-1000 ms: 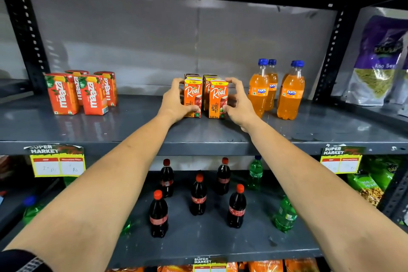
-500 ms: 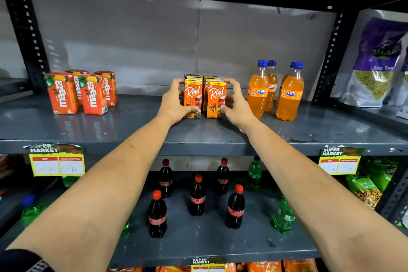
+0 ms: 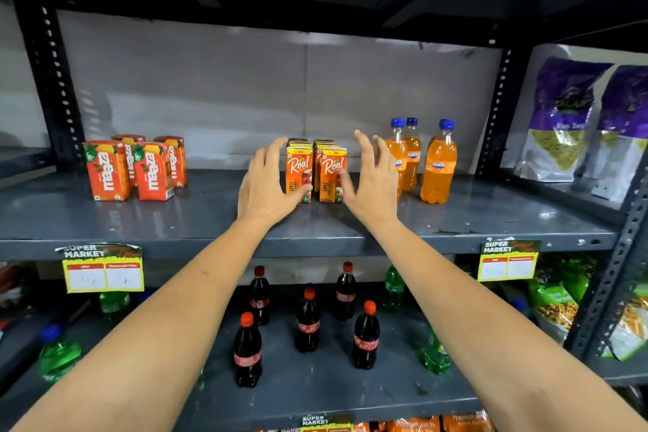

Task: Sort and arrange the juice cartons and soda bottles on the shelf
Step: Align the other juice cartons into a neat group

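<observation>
Hands both spread wide, holding nothing: left hand [image 3: 263, 188] and right hand [image 3: 372, 182] flank the juice cartons [image 3: 316, 170] mid-shelf [image 3: 196, 217]. Soda bottles [image 3: 422, 159] stand just right; mango cartons [image 3: 135, 167] well left.

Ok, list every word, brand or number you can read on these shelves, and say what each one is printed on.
"Real", "APPLE", "10/-": the middle juice cartons.
"maaza", "10/-": the left orange cartons.
"FANTA": the orange soda bottles.
"SUPER MARKET": the yellow price tags on the shelf edge; handwritten prices unreadable.
"Premium": orange packs at the bottom, rest blurred.
Cola bottles and purple snack bags: too blurred.
</observation>
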